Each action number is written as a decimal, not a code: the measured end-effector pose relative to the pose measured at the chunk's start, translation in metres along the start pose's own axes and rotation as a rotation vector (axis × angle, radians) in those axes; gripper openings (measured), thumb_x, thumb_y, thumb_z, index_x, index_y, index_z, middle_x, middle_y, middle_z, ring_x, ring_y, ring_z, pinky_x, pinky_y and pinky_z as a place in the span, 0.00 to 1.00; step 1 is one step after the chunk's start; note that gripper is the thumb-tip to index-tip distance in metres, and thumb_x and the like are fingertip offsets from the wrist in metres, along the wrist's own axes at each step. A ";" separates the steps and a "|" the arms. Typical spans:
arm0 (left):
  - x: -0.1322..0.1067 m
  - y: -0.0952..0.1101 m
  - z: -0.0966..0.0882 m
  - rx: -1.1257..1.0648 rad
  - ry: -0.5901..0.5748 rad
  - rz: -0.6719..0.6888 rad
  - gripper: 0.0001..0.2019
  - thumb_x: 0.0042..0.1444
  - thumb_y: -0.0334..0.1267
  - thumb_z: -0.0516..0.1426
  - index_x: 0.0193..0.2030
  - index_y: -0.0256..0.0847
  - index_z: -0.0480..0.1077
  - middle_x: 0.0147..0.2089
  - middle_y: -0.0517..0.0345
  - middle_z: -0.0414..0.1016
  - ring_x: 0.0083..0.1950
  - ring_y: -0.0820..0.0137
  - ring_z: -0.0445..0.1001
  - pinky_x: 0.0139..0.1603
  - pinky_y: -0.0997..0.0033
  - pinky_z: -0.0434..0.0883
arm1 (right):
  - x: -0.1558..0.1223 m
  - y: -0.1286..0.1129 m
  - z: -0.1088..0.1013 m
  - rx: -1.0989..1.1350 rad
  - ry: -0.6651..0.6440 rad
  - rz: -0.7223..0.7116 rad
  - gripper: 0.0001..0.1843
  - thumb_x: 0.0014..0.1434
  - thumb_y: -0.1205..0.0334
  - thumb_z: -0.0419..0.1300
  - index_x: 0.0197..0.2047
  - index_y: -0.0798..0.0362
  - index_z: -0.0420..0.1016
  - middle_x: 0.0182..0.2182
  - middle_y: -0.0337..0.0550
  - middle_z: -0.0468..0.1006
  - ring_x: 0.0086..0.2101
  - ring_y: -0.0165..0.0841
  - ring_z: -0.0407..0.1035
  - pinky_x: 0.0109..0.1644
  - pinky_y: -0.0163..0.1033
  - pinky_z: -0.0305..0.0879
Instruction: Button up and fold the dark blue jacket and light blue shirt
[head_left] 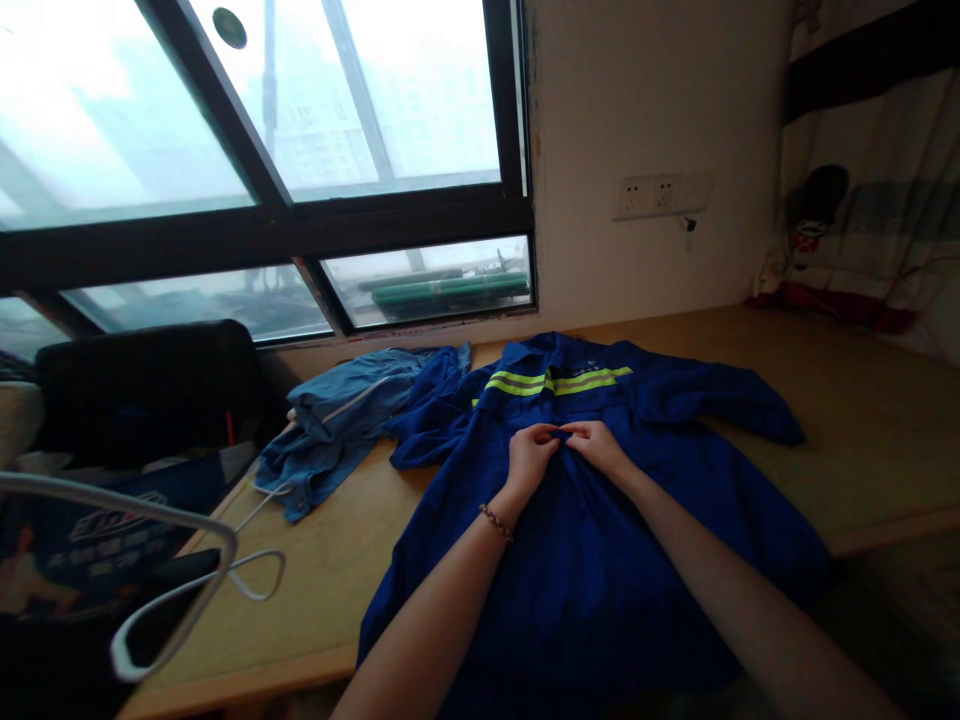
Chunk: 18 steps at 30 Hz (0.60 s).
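A dark blue work jacket with yellow-green and grey reflective stripes across the chest lies front side up, collar toward the wall. Its sleeves spread to both sides, and its lower part hangs over the table's near edge. My left hand, with a beaded bracelet at the wrist, pinches the front placket just below the stripes. Right beside it, my right hand pinches the same strip of cloth. The fingertips of both hands nearly meet, and the cloth is gathered between them. Any button under the fingers is hidden.
The jacket rests on a wooden table. Lighter blue clothing lies crumpled at its left. A white cable loops over the left edge. A dark bag stands beyond. Behind are a window, wall sockets and a curtain.
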<state>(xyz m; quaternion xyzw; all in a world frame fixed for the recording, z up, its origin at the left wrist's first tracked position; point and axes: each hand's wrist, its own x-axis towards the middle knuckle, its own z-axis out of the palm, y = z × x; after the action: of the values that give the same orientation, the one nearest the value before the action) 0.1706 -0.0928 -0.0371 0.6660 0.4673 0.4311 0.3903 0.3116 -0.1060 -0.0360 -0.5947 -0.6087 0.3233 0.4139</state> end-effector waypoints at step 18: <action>0.087 -0.021 -0.006 0.467 -0.056 0.275 0.11 0.50 0.29 0.55 0.41 0.38 0.70 0.35 0.54 0.74 0.37 0.69 0.71 0.42 0.71 0.65 | -0.030 -0.033 0.006 -0.669 0.001 0.170 0.11 0.45 0.59 0.55 0.35 0.49 0.70 0.33 0.40 0.75 0.33 0.35 0.69 0.30 0.34 0.55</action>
<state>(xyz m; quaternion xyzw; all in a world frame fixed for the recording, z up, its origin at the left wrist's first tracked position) 0.1751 -0.0033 -0.0366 0.8067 0.4484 0.3420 0.1767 0.2901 -0.1378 -0.0133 -0.7463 -0.6289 0.1388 0.1678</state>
